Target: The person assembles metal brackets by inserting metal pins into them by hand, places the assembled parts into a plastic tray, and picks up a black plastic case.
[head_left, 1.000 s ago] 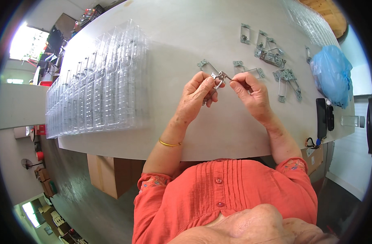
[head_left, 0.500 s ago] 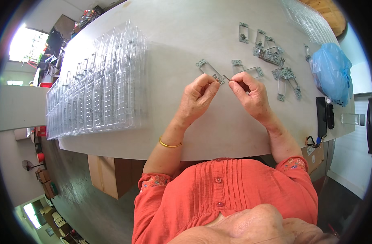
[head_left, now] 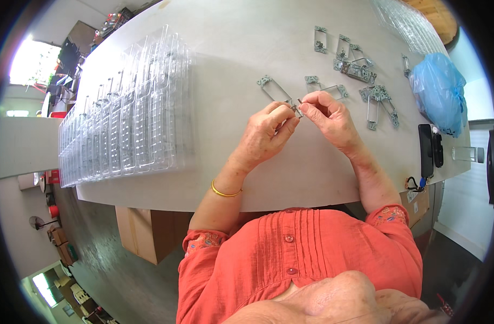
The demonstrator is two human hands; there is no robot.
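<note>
Metal part (head_left: pixel 296 109) (mostly hidden) in left hand (head_left: pixel 266 131); rod (head_left: pixel 300 101) in right hand (head_left: pixel 333 120)

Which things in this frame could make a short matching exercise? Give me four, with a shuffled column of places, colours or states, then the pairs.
1. Plastic trays
2. Bag
3. Bangle
4. Right hand

A. Gold-coloured, around the left forearm
B. Pinching a thin dark piece
C. Blue, near the right edge of the table
D. Clear, on the table's left side

Pairs: 1-D, 2-C, 3-A, 4-B
</note>
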